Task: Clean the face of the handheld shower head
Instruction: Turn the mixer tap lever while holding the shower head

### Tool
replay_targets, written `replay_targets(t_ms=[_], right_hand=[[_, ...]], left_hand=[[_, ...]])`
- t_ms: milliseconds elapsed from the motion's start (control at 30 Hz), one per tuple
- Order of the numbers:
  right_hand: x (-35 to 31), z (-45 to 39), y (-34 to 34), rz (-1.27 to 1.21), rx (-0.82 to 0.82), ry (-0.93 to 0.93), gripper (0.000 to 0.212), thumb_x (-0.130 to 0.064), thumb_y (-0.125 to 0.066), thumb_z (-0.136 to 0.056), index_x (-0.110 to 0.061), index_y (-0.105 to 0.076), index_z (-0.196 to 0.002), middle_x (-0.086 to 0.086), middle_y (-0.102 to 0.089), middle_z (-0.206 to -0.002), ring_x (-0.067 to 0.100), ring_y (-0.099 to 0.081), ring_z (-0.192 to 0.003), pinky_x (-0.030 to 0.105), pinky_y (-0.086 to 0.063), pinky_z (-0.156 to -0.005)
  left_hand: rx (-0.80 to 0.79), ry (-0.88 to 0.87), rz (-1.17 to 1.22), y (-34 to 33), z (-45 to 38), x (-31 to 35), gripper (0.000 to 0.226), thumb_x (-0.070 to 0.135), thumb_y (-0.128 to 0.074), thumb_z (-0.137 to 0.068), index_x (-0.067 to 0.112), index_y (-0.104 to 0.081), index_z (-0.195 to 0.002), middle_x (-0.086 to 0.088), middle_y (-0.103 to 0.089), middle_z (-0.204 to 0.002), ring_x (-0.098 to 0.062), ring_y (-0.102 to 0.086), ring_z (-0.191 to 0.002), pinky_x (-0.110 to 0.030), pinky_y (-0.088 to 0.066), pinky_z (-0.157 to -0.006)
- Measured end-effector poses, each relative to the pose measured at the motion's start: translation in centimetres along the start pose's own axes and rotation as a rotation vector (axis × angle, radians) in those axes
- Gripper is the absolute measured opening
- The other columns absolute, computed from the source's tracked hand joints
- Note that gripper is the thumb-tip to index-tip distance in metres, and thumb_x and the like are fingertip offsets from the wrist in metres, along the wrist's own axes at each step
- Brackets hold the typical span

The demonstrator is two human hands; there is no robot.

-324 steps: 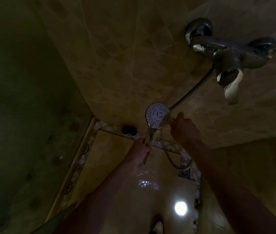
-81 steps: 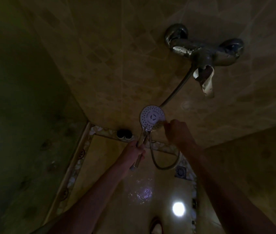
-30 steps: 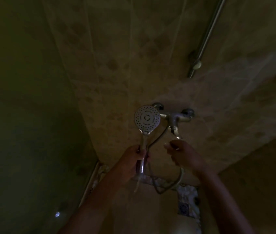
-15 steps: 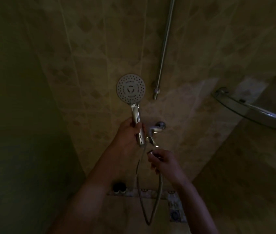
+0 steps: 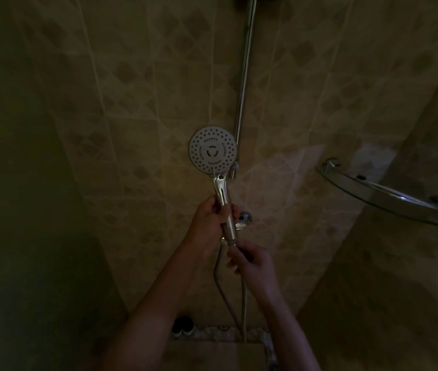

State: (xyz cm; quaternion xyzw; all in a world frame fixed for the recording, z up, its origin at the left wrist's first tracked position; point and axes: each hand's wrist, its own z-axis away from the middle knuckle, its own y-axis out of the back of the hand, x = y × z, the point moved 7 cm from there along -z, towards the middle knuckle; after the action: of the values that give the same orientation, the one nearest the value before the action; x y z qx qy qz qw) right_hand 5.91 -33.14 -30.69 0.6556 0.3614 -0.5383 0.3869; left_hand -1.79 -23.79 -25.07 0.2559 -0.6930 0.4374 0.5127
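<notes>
Overhead, the round perforated shower head (image 5: 212, 150) overlaps a chrome riser rail (image 5: 244, 68); left hand (image 5: 211, 223) clamps its glossy handle, right hand (image 5: 250, 259) pinches the hose (image 5: 219, 279) at 6 o'clock; curved glass shelf (image 5: 389, 195) at 3.

Left hand (image 5: 214, 223) raised, grip closed; right hand (image 5: 252, 261) pinching below.

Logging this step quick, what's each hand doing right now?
Left hand: closed around the chrome handle of the shower head, face toward the camera.
Right hand: fingers pinched on the hose just below the handle.
</notes>
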Motion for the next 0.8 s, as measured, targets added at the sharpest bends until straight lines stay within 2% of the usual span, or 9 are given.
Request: replay_targets(t_ms=[133,233,333,467,533,600,667,733,800], right_hand=[[0.6,0.2,0.2,-0.065,0.034,-0.034,0.013,-0.007,-0.062,-0.09,0.0,-0.069,-0.081,0.007,-0.062,-0.067,0.016,-0.057,-0.062,0.021,-0.043,-0.052],[1.0,0.4,0.5,-0.11,0.064,-0.049,0.014,-0.009,-0.064,-0.089,0.002,-0.07,-0.082,0.011,-0.064,-0.068,0.017,-0.058,-0.061,0.021,-0.044,-0.051],[1.1,0.4,0.2,-0.211,0.085,-0.084,0.006,-0.003,-0.065,-0.086,-0.004,-0.071,-0.087,0.014,-0.067,-0.073,0.021,-0.058,-0.062,0.023,-0.046,-0.053],[2.2,0.2,-0.7,-0.308,0.092,-0.166,0.007,-0.004,-0.066,-0.086,0.0,-0.068,-0.091,0.014,-0.07,-0.074,0.021,-0.061,-0.064,0.029,-0.05,-0.06],[2.5,0.1,-1.1,-0.286,0.061,-0.152,0.007,-0.006,-0.066,-0.087,0.0,-0.068,-0.088,0.012,-0.068,-0.072,0.024,-0.059,-0.066,0.032,-0.048,-0.063],[2.6,0.3,-1.6,-0.29,0.023,-0.134,0.009,-0.007,-0.064,-0.088,0.001,-0.068,-0.086,0.008,-0.066,-0.068,0.022,-0.057,-0.065,0.031,-0.046,-0.062],[2.7,0.5,-2.0,-0.297,0.009,-0.132,0.012,-0.006,-0.061,-0.09,0.005,-0.067,-0.089,0.003,-0.066,-0.065,0.017,-0.057,-0.06,0.027,-0.047,-0.06],[2.7,0.7,-2.3,-0.286,0.008,-0.123,0.012,-0.004,-0.059,-0.091,0.006,-0.066,-0.091,0.002,-0.066,-0.062,0.014,-0.057,-0.057,0.026,-0.046,-0.058],[2.7,0.7,-2.2,-0.27,0.026,-0.119,0.012,-0.002,-0.058,-0.091,0.007,-0.066,-0.091,0.001,-0.065,-0.062,0.014,-0.056,-0.057,0.024,-0.046,-0.057]], left_hand=[[0.011,0.035,-0.038,0.3,-0.1,-1.0,0.015,0.002,-0.046,-0.095,0.005,-0.061,-0.095,-0.003,-0.072,-0.081,-0.019,-0.066,-0.077,-0.035,-0.054,-0.076],[0.025,0.067,-0.012,0.3,0.2,-1.5,0.02,0.006,-0.043,-0.096,0.005,-0.063,-0.096,-0.008,-0.071,-0.082,-0.024,-0.066,-0.075,-0.042,-0.051,-0.079],[0.003,0.086,0.056,0.2,0.5,-1.5,0.026,0.008,-0.039,-0.098,0.004,-0.063,-0.09,-0.004,-0.071,-0.073,-0.022,-0.064,-0.07,-0.038,-0.048,-0.073],[-0.03,0.075,0.13,-0.1,0.5,-1.0,0.033,0.017,-0.034,-0.099,0.0,-0.058,-0.084,0.0,-0.068,-0.059,-0.013,-0.063,-0.055,-0.03,-0.044,-0.059],[-0.006,0.071,0.163,0.0,0.5,-1.2,0.032,0.026,-0.037,-0.099,0.0,-0.054,-0.093,-0.001,-0.066,-0.059,-0.013,-0.059,-0.052,-0.03,-0.041,-0.057],[0.046,0.063,0.183,0.7,0.4,-1.8,0.027,0.03,-0.043,-0.098,0.007,-0.045,-0.112,-0.002,-0.063,-0.059,-0.016,-0.053,-0.049,-0.029,-0.04,-0.053],[0.088,0.066,0.16,1.3,0.5,-2.1,0.025,0.028,-0.045,-0.098,0.011,-0.04,-0.116,-0.003,-0.062,-0.058,-0.016,-0.051,-0.047,-0.027,-0.042,-0.047],[0.094,0.058,0.153,1.5,0.6,-2.0,0.015,0.02,-0.041,-0.099,0.009,-0.043,-0.109,-0.001,-0.065,-0.059,-0.013,-0.054,-0.046,-0.024,-0.045,-0.043],[0.109,0.068,0.152,1.5,0.8,-1.7,0.012,0.013,-0.039,-0.1,0.005,-0.047,-0.102,-0.004,-0.066,-0.063,-0.014,-0.058,-0.049,-0.026,-0.048,-0.047]])
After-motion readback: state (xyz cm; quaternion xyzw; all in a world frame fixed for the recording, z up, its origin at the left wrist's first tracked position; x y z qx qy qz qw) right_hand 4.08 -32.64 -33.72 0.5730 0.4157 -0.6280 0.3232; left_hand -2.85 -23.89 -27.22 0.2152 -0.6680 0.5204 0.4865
